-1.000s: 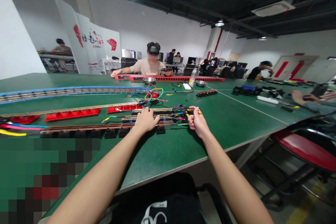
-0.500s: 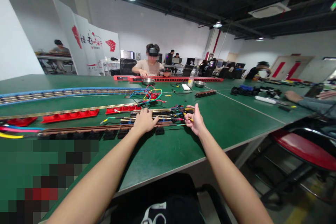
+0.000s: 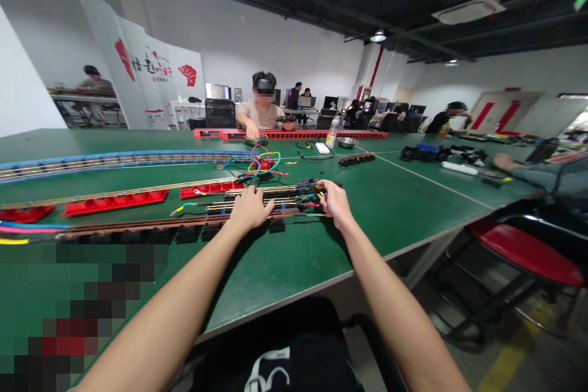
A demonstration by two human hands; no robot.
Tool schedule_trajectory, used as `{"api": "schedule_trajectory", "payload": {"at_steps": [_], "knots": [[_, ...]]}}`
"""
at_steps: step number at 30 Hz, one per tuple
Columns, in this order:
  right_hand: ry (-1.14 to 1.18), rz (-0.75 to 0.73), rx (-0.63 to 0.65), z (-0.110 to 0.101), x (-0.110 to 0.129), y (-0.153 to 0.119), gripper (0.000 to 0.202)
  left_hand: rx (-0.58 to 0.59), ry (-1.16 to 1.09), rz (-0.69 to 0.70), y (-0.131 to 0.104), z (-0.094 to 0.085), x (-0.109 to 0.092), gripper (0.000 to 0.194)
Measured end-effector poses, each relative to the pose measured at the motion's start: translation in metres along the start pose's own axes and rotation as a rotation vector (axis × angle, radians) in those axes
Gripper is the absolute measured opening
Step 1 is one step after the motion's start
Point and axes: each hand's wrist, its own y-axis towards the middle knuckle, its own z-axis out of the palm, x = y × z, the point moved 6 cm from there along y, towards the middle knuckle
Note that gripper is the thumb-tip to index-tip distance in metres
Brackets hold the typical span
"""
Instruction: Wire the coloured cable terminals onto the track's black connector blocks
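My left hand [image 3: 250,208] lies across a rail assembly with copper-coloured strips [image 3: 215,207], its fingers stretched out and apart. At the strips' right end, my right hand [image 3: 336,203] is closed round pliers [image 3: 320,194] with yellow handles, mostly hidden by the fingers. The tool's jaws are too small to make out among the coloured wire ends [image 3: 307,197] there. Nearer to me runs a brown rail [image 3: 138,225] on black supports, passing under my left hand. A green wire [image 3: 184,206] with a ring end sticks out left of that hand.
Red rail holders [image 3: 117,201] and a long blue rail [image 3: 114,161] stretch to the left. Tangled wires [image 3: 266,162] lie behind my hands. Across the green table [image 3: 395,208], a person [image 3: 260,111] reaches into a metal bowl [image 3: 256,139]. A red stool [image 3: 526,251] stands at right.
My right hand has turned and its fingers have closed further round the pliers' handles, which stood spread before. My left hand stays on the rails. The view has shifted slightly.
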Motion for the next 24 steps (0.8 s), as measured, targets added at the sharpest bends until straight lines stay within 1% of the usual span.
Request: {"api": "schedule_trajectory", "payload": {"at_steps": [5, 10, 17, 24], "knots": [[-0.124, -0.163, -0.018, -0.002, 0.001, -0.001, 0.039, -0.009, 0.001, 0.0, 0.001, 0.0, 0.0, 0.056], [-0.242, -0.291, 0.024, 0.003, 0.005, -0.008, 0.036, -0.017, 0.003, 0.007, 0.0, -0.001, -0.001, 0.056], [-0.431, -0.353, 0.105, 0.006, 0.01, -0.017, 0.035, -0.031, 0.006, 0.01, -0.001, -0.001, 0.0, 0.056], [-0.527, -0.372, 0.097, 0.007, 0.011, -0.02, 0.035, -0.026, 0.01, 0.007, -0.001, 0.0, -0.001, 0.055]]}}
